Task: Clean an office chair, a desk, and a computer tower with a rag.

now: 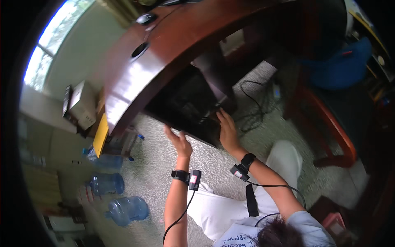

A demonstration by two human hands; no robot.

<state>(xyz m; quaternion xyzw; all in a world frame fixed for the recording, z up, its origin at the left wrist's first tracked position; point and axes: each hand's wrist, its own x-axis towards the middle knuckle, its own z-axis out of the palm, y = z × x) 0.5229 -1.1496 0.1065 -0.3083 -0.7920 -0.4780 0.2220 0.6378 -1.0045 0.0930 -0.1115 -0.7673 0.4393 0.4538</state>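
A dark, flat-sided piece of furniture or equipment [188,105] stands under the curved edge of a reddish-brown wooden desk [123,68]; its exact kind is too dark to tell. My left hand [179,143] is at its near lower edge, fingers spread, and whether they touch it is unclear. My right hand [227,131] lies against its right side with the fingers stretched out. Both wrists wear black straps with small cabled boxes. A computer mouse [146,19] rests on the desktop, near a round cable hole [140,50].
Loose black cables [260,108] lie on the speckled floor beneath the desk. A wooden chair [336,126] stands at the right, with blue cloth [342,66] above it. Large blue water bottles [128,210] and stacked boxes [82,105] are at the left.
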